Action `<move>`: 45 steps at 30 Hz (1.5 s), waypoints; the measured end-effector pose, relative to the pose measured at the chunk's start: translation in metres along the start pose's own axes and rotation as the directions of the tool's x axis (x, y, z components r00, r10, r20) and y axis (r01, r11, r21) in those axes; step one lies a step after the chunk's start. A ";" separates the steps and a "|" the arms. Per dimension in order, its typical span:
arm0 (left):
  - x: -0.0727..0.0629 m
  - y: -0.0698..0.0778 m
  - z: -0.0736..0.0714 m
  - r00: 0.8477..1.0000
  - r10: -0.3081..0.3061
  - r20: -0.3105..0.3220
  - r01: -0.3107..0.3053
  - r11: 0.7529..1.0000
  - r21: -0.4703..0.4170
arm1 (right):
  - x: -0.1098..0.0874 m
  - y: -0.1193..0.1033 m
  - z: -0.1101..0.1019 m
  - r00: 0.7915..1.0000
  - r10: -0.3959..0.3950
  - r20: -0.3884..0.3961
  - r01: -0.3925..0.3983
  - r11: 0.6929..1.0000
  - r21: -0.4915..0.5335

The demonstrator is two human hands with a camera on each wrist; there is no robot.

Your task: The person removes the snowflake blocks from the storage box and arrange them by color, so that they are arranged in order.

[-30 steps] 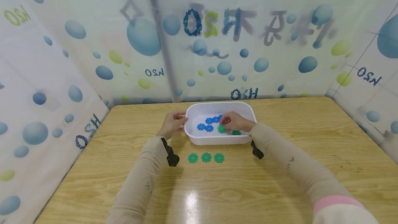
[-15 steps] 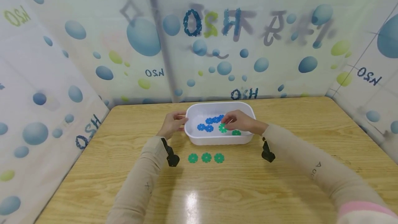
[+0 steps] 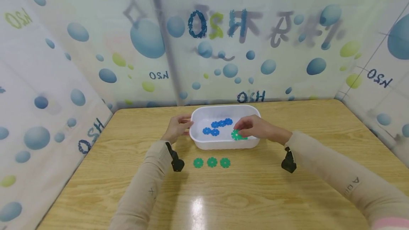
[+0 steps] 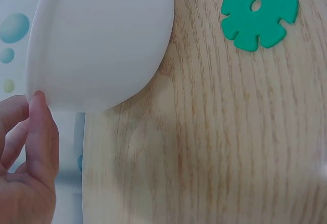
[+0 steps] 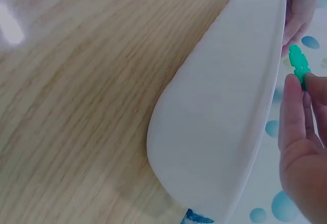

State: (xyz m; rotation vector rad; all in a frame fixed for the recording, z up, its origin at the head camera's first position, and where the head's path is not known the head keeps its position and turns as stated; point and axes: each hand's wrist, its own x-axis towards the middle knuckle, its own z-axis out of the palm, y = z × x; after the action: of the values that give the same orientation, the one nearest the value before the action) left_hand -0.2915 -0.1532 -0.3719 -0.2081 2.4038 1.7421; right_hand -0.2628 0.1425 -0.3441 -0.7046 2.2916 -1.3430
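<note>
A white plastic tub [image 3: 211, 145] stands toward the back of the table, with several blue snowflake discs [image 3: 215, 132] lying inside. My left hand [image 3: 175, 127] holds its left end; in the left wrist view a fingertip presses the outer wall just at the rim. Over the tub's right part, my right hand [image 3: 255, 127] pinches a green snowflake disc [image 3: 235, 135] between thumb and fingers. The right wrist view shows this green disc [image 5: 297, 60] edge-on above the rim. Another green disc [image 3: 245, 138] is mostly hidden behind the hand.
Three green discs lie in a row on the wooden table [image 3: 223, 194] in front of the tub: a left one [image 3: 198, 162], a middle one [image 3: 212, 162] and a right one [image 3: 225, 162]. A bubble-patterned curtain [image 3: 211, 63] hangs behind the table.
My right hand has drawn back to the right within the tub, and the green disc has come along toward the near right side. My left hand has stayed at the tub's left end.
</note>
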 end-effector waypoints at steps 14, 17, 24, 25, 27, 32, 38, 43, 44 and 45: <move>-0.003 0.002 0.000 1.000 0.001 -0.002 -0.001 1.000 0.004 | -0.024 0.004 0.024 0.978 -0.152 0.142 0.150 0.988 0.026; -0.004 0.003 0.000 1.000 -0.001 -0.004 0.001 1.000 0.006 | -0.028 0.009 0.030 0.975 -0.155 0.158 0.154 0.988 0.019; -0.005 0.003 0.000 1.000 -0.009 0.002 0.009 1.000 -0.005 | -0.033 0.023 0.041 0.979 -0.105 0.177 0.108 0.994 -0.005; -0.005 0.003 0.000 1.000 -0.011 0.002 0.011 1.000 -0.005 | -0.033 0.024 0.043 0.979 -0.103 0.175 0.106 0.994 -0.008; -0.005 0.003 0.000 1.000 -0.014 0.003 0.014 1.000 -0.004 | -0.034 0.026 0.045 0.980 -0.099 0.171 0.103 0.994 -0.018; -0.004 0.004 0.001 1.000 -0.016 -0.001 0.016 1.000 -0.006 | -0.033 0.030 0.047 0.984 -0.115 0.140 0.126 0.989 -0.077; -0.003 0.002 0.001 1.000 -0.006 -0.003 0.006 1.000 -0.002 | -0.030 0.038 0.049 0.985 -0.144 0.099 0.157 0.978 -0.140; -0.002 0.001 0.001 1.000 0.005 -0.008 -0.005 1.000 -0.003 | -0.028 0.042 0.053 0.987 -0.156 0.048 0.163 0.962 -0.220; -0.002 0.001 0.001 1.000 0.006 -0.008 -0.006 1.000 -0.002 | -0.027 0.043 0.054 0.987 -0.158 0.040 0.163 0.958 -0.235; -0.002 0.001 0.001 1.000 0.006 -0.007 -0.006 1.000 -0.001 | -0.027 0.043 0.055 0.986 -0.164 0.033 0.167 0.954 -0.248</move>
State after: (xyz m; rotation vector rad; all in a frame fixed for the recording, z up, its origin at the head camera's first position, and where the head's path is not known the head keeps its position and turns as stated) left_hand -0.2902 -0.1522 -0.3704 -0.2075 2.4112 1.7482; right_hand -0.2203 0.1389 -0.4052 -1.0034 2.4644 -1.1234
